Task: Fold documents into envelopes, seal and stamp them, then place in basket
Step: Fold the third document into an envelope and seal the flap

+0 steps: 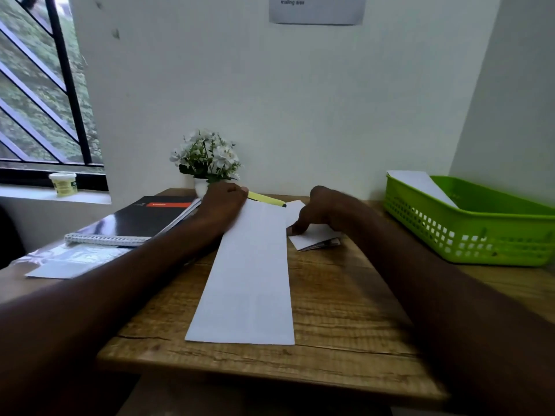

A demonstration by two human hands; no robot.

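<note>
The long white envelope (249, 274) lies mid-frame on the desk (336, 298). The left hand (223, 205) rests curled on its top-left corner; whether it pinches the yellow pen (267, 199) I cannot tell. The right hand (319, 211) presses fingertips on the folded paper (315, 240) just right of the envelope. Best to lift that fold by its crease and slide it in squarely.

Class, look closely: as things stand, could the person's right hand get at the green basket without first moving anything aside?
Probably yes. The right hand rests on a small folded paper, and the green basket stands on that same side, its top open. Only bare table shows between them.
</note>
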